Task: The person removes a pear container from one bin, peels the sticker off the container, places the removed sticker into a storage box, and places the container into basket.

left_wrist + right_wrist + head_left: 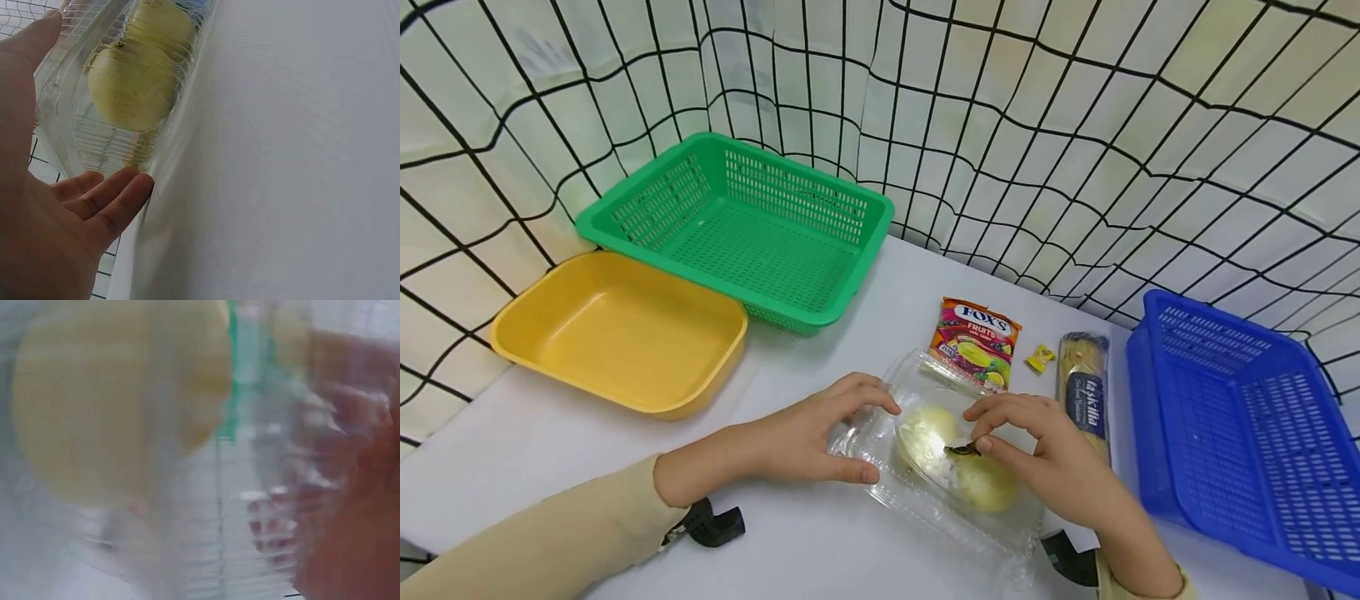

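A clear plastic clamshell box (880,487) lies on the white table with two pale yellow-green round fruits (988,482) inside. My left hand (812,433) is at the box's left end, thumb and fingers spread along its edge. In the left wrist view, the fingertips (134,181) are right at the end of the box. My right hand (1052,450) is over the lid, its thumb and forefinger pinching a small dark label (962,449). The right wrist view is blurred; one fruit (106,400) shows large through the plastic.
Behind the box lie a Fox's candy bag (976,337), a small yellow wrapped candy (1041,358) and a La Sicilia pasta pack (1084,392). A blue basket (1195,417) stands right; a green basket (760,229) and yellow tub (625,333) stand left. Black wire mesh (970,133) rises behind.
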The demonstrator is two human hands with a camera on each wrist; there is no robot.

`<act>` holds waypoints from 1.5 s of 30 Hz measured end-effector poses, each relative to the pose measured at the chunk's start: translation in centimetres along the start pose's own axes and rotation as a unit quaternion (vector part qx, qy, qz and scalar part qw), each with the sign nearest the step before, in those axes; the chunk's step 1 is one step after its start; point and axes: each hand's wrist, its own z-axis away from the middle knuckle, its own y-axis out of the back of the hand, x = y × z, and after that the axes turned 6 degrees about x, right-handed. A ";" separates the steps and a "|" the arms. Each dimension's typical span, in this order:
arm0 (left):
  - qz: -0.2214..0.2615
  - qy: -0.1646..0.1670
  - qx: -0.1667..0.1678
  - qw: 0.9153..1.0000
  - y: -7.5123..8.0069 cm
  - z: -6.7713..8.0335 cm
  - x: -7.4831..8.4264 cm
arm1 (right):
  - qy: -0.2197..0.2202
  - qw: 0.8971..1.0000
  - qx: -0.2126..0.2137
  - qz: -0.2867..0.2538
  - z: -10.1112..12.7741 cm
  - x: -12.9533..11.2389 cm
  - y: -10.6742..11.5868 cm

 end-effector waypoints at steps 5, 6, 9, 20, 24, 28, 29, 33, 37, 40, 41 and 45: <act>-0.003 -0.002 -0.003 1.000 0.2 0.1 0.2 | -0.009 0.998 -0.045 -0.032 -0.2 -0.4 0.9; -0.003 0.001 -0.004 1.000 0.2 0.1 0.2 | -0.014 0.998 -0.052 -0.029 -0.2 -0.5 1.1; -0.002 0.006 -0.007 1.000 0.2 0.1 0.4 | -0.025 0.997 -0.071 -0.015 0.0 -0.7 1.8; -0.018 0.011 -0.008 1.000 0.1 0.2 0.6 | -0.048 0.996 -0.075 -0.026 -1.3 -1.6 4.1; -0.018 0.010 -0.008 1.000 0.1 0.2 0.6 | -0.056 0.998 -0.033 0.011 -2.1 -2.4 4.8; -0.017 0.007 -0.005 1.000 0.0 0.2 0.7 | -0.029 0.999 -0.024 0.014 -3.3 -3.2 5.1; -0.017 0.005 -0.005 1.000 0.0 0.3 0.7 | -0.020 0.999 -0.025 0.012 -3.6 -3.4 5.0; -0.016 -0.004 -0.002 1.000 0.1 0.2 0.7 | 0.009 0.999 -0.036 0.013 -5.3 -4.4 4.8; -0.018 -0.007 0.000 1.000 0.1 0.3 0.5 | 0.004 0.998 -0.063 0.015 -7.3 -5.4 4.3; -0.022 -0.014 0.000 1.000 0.1 0.3 0.4 | -0.007 0.996 -0.090 0.008 -8.9 -6.0 3.6; -0.023 -0.017 0.000 1.000 0.0 0.3 0.4 | -0.007 0.995 -0.099 0.007 -9.5 -6.2 3.3; -0.028 -0.037 0.000 0.999 0.0 0.2 0.3 | 0.007 0.992 -0.129 -0.008 -11.5 -6.9 2.1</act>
